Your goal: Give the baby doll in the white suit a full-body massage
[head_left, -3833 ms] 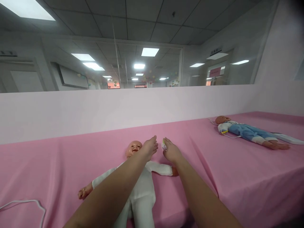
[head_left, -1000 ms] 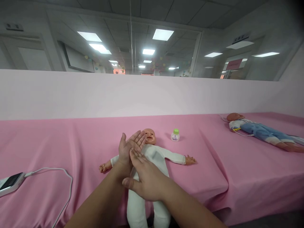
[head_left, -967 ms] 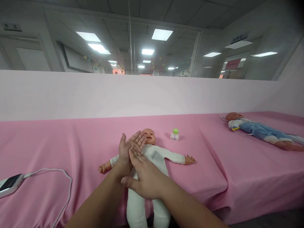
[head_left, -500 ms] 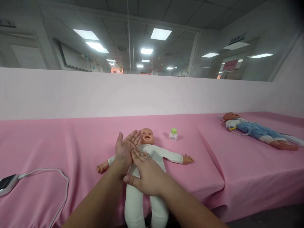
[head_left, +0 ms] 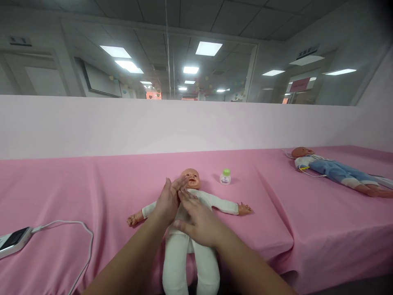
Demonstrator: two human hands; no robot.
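Here are both hands, open: the right hand (head_left: 201,221) laying its fingers on the left hand (head_left: 168,203)! Right beneath them, the doll (head_left: 178,250) lies face up, lengthwise, head beyond the hands, legs pointing back toward the wearer.

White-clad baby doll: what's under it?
Pink sheet shows beside its arms and between its legs. Directly beneath the white-clad baby doll, nothing can be seen; its body covers it.

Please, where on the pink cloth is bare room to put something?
Free: cloth between bottle and blue doll; cloth between cable and white doll.
Crowded: its chest, beneath left hand and right hand.
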